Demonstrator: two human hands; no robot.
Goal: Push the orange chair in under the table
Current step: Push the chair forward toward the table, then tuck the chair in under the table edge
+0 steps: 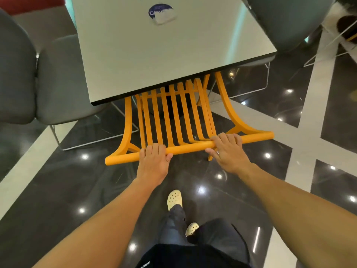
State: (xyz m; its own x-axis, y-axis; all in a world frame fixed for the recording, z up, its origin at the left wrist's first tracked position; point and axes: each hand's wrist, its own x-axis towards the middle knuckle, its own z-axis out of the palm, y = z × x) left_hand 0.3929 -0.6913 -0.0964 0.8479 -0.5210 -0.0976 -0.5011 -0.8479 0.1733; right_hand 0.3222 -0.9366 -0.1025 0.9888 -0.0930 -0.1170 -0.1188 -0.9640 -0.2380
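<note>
The orange chair (pixel 174 117) has a slatted back and a round top rail. Its seat is hidden beneath the grey square table (pixel 135 55), and only the back slats and rail stick out past the table's near edge. My left hand (pixel 153 161) grips the top rail left of centre, fingers curled over it. My right hand (pixel 226 151) holds the same rail right of centre, fingers over the top and thumb under.
A grey padded chair (pixel 29 78) stands at the table's left, another grey chair (pixel 289 22) at the far right. A round blue and white sticker (pixel 161 13) is on the tabletop. Glossy dark floor with white bands surrounds me; my feet in cream clogs (pixel 174 200) are behind the chair.
</note>
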